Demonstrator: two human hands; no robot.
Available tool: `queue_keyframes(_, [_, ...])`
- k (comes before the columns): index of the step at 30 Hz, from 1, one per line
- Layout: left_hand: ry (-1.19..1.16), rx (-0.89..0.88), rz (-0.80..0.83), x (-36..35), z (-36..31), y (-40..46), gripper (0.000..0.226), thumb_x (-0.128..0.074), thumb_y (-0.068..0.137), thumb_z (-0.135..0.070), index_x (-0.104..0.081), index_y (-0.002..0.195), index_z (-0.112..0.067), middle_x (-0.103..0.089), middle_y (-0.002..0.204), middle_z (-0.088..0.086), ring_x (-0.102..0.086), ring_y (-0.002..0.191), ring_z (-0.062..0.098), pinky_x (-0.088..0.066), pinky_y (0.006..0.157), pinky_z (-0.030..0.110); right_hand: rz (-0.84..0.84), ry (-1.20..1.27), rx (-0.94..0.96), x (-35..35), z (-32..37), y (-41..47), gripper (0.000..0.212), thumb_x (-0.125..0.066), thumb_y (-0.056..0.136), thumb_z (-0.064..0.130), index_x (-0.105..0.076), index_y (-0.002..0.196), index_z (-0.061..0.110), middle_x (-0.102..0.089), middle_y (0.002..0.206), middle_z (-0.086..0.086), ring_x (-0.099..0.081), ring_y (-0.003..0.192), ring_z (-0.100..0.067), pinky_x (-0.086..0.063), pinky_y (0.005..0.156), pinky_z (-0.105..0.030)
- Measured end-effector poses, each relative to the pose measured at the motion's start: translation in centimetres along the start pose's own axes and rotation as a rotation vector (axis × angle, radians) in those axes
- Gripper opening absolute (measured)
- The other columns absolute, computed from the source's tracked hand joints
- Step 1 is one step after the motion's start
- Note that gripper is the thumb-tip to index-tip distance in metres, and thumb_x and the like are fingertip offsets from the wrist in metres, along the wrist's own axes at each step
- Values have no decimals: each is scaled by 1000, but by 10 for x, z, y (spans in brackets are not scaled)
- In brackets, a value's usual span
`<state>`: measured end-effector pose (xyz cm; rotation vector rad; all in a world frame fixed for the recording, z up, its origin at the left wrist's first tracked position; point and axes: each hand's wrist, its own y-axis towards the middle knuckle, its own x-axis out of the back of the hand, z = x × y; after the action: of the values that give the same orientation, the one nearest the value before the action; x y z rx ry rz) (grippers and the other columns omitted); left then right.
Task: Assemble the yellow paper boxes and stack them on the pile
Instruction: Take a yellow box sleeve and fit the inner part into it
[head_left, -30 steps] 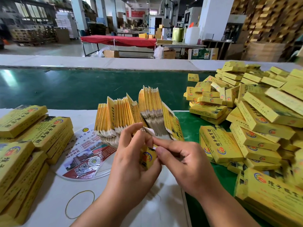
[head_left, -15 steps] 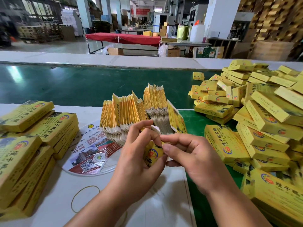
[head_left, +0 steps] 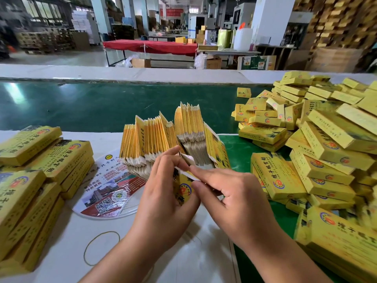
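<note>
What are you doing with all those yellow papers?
A person is folding little yellow boxes. The left hand and right hand both hold one small yellow box, and the fingers are working its white flap. Just behind stands a fanned bundle of flat, unfolded boxes. Finished boxes sit in a big pile on the right and in neater stacks on the left. This box is not on a pile yet.

Both hands meet over the white worktop (head_left: 183, 262): the left hand (head_left: 163, 201) grips a small yellow paper box (head_left: 183, 190), while the right hand (head_left: 234, 201) pinches its white flap (head_left: 188, 160). Behind stands a fanned bundle of flat yellow box blanks (head_left: 163, 135); a heap of assembled yellow boxes (head_left: 326, 144) lies right.
</note>
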<state>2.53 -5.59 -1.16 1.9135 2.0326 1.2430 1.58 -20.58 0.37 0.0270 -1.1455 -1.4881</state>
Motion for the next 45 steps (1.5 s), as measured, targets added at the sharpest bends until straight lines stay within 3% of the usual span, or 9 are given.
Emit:
queue_keyframes(7, [31,-27,68,6,0,2,36,-74,78,-18,-54,106,-26,-35,124,-47,-28,135,-11,-22,96,-3,-46,59,-60,-2,0,-2,27,-68,85,19,-76,111,17,-78,94,7,-71,82,-1,-56,68,-21])
queue_keyframes(13, [-150,46,158,20,9,11,24,-70,77,-23,-62,98,-30,-61,117,-17,-55,120,6,-47,97,30,-24,131,-151,2,-10,-2,22,-69,85,19,-78,105,19,-77,96,13,-68,87,10,-49,72,-6])
queue_keyframes(20, [-321,83,94,21,18,17,19,-58,83,-7,-69,83,-23,-69,100,-3,-64,101,18,-52,84,31,-65,147,-76,-3,-9,-3,16,-68,86,13,-78,98,16,-76,85,9,-69,76,1,-52,63,-15])
queue_keyframes(24, [-610,304,103,23,19,19,22,-75,79,-15,-66,99,-18,-71,94,10,-70,86,24,-60,72,35,-178,313,-200,-2,-17,-2,13,-65,86,14,-77,90,16,-73,74,9,-66,64,-1,-48,57,-11])
queue_keyframes(26, [-708,449,197,26,21,19,39,-79,75,-20,-63,109,-13,-72,98,13,-71,87,30,-60,70,36,-269,398,-266,2,-25,1,13,-64,86,16,-76,89,20,-74,76,8,-66,65,-3,-50,59,-14])
queue_keyframes(32, [-603,502,506,31,14,17,11,-73,80,-24,-72,89,-16,-72,77,12,-66,63,23,-53,54,24,-448,496,-345,7,-40,5,18,-67,89,12,-76,85,28,-77,82,3,-72,74,-12,-60,67,-29])
queue_keyframes(38, [-430,502,237,50,-2,3,11,-71,85,-22,-77,93,-19,-74,78,5,-65,65,16,-52,64,23,-361,699,-469,4,-36,6,13,-65,83,35,-75,87,27,-76,82,-4,-73,68,-18,-57,56,-23])
queue_keyframes(42, [-389,501,78,101,-8,-18,18,-69,81,-30,-77,94,-20,-75,81,7,-64,65,14,-53,62,21,-220,624,-417,1,-33,2,14,-61,92,26,-75,87,25,-75,81,-6,-71,62,-21,-57,52,-27])
queue_keyframes(45, [-375,543,-171,154,-8,-28,16,-70,74,-25,-74,88,-20,-73,77,12,-64,60,17,-54,54,22,-54,544,-377,0,-25,-3,25,-60,82,46,-74,88,27,-76,80,-2,-71,60,-18,-57,50,-25])
